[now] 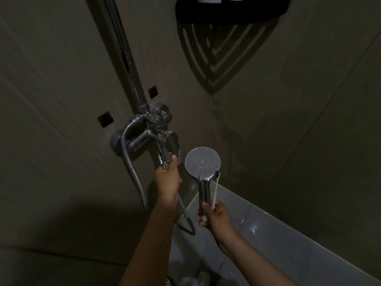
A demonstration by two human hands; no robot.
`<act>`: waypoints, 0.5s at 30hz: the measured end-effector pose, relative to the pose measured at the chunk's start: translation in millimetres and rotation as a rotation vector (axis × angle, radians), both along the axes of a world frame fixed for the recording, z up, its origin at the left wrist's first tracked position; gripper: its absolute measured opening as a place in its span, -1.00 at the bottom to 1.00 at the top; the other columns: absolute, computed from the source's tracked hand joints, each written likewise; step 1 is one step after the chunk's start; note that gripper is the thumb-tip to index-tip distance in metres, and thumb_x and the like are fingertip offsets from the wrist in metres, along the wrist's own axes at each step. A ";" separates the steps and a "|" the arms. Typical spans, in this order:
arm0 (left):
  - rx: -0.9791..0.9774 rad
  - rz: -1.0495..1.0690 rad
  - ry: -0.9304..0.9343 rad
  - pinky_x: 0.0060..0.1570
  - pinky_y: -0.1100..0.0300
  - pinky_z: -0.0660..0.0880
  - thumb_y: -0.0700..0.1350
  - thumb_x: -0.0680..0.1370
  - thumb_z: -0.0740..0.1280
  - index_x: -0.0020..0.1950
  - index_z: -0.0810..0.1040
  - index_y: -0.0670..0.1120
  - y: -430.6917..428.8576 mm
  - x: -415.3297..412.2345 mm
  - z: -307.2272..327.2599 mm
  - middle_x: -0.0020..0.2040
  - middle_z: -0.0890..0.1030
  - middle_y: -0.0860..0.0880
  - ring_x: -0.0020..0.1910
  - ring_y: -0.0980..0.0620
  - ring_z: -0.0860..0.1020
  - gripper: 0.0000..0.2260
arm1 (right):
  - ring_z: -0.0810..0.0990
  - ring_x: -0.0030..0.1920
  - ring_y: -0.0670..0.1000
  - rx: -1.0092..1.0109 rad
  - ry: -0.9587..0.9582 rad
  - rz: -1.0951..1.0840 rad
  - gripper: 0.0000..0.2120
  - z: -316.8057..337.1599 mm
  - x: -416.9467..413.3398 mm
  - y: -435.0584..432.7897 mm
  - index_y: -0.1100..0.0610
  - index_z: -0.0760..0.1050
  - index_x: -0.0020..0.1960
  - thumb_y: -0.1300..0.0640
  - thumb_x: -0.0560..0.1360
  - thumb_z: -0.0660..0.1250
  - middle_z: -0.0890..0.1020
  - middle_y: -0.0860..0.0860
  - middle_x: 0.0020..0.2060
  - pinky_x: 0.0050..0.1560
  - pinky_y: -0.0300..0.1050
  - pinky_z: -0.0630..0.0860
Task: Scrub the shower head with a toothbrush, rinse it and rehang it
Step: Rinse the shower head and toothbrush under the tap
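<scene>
My right hand (212,215) grips the chrome handle of the shower head (202,162), whose round grey nozzle face points toward me. The same hand also holds a pale toothbrush (215,190) alongside the handle, with its dark bristles up near the head's rim. My left hand (168,178) reaches up to the chrome mixer tap (156,137), and its fingers close around the tap's lever (174,145). A ribbed metal hose (132,168) loops from the tap down behind my left arm.
A chrome riser pipe (123,54) runs up the tiled wall from the tap. A black corner shelf (231,9) with white containers hangs at the top and casts a striped shadow. A pale wet ledge (268,230) lies to the lower right. The room is dim.
</scene>
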State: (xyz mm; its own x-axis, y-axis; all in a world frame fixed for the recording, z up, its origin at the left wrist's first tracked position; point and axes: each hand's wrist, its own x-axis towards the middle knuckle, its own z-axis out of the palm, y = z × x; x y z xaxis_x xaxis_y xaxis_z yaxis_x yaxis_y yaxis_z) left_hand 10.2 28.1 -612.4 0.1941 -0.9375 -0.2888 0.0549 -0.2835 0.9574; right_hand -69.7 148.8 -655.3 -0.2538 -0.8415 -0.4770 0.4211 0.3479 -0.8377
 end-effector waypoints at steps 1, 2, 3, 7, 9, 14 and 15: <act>0.000 -0.020 -0.006 -0.53 0.31 0.35 -0.02 0.58 0.28 -0.22 0.55 0.05 1.8 1.7 -3.1 -0.30 0.58 0.09 -0.44 0.11 0.44 -0.82 | 0.49 -0.35 0.01 0.004 -0.010 0.011 -0.94 0.0 0.1 -0.7 0.24 0.31 0.06 0.26 0.61 0.15 0.50 0.15 -0.28 -0.36 -0.20 0.45; 0.012 -0.037 -0.017 -0.54 0.34 0.36 -0.03 0.58 0.27 -0.19 0.56 0.05 4.7 3.9 -8.6 -0.26 0.60 0.11 -0.42 0.11 0.46 -0.84 | 0.49 -0.35 0.01 0.010 -0.024 0.024 -0.93 -0.2 0.3 -1.8 0.24 0.31 0.06 0.25 0.61 0.15 0.50 0.15 -0.28 -0.37 -0.20 0.46; 0.041 -0.052 -0.032 -0.53 0.35 0.37 -0.03 0.58 0.27 -0.15 0.56 0.04 8.8 6.4 -16.4 -0.25 0.60 0.12 -0.40 0.12 0.47 -0.86 | 0.50 -0.35 0.01 0.022 -0.044 0.035 -0.92 -0.8 0.5 -2.9 0.24 0.32 0.07 0.24 0.61 0.15 0.51 0.15 -0.28 -0.38 -0.21 0.47; 0.299 -0.141 -0.114 -0.32 0.21 0.41 -0.01 0.57 0.28 -0.10 0.55 -0.13 34.6 19.1 -58.2 -0.26 0.57 0.01 -0.32 0.04 0.49 -0.80 | 0.52 -0.32 0.02 0.110 -0.142 0.071 -0.83 -8.5 5.6 -9.3 0.26 0.34 0.15 0.20 0.62 0.13 0.54 0.17 -0.24 -0.35 -0.18 0.47; 0.393 -0.208 -0.101 -0.30 0.20 0.46 -0.02 0.56 0.31 -0.18 0.57 -0.21 46.6 23.9 -72.8 -0.36 0.54 -0.06 -0.40 0.01 0.51 -0.73 | 0.53 -0.31 0.02 0.143 -0.150 0.091 -0.81 -14.1 11.6 -11.4 0.28 0.37 0.14 0.17 0.62 0.13 0.56 0.17 -0.24 -0.33 -0.18 0.48; 0.461 -0.287 -0.048 -0.71 0.44 0.20 -0.09 0.56 0.33 -0.48 0.40 -0.16 57.1 34.1 -81.9 -0.74 0.36 0.03 -0.77 0.18 0.32 -0.59 | 0.55 -0.34 0.01 0.185 -0.157 0.121 -0.83 -26.2 26.4 -13.9 0.27 0.38 0.08 0.16 0.62 0.14 0.56 0.16 -0.28 -0.39 -0.22 0.49; 0.472 -0.295 -0.044 -0.72 0.45 0.18 -0.09 0.56 0.33 -0.48 0.37 -0.16 56.4 35.4 -83.0 -0.75 0.35 0.03 -0.78 0.18 0.30 -0.58 | 0.54 -0.35 0.01 0.180 -0.163 0.125 -0.82 -27.9 28.1 -14.6 0.28 0.38 0.10 0.16 0.62 0.14 0.55 0.16 -0.28 -0.42 -0.24 0.49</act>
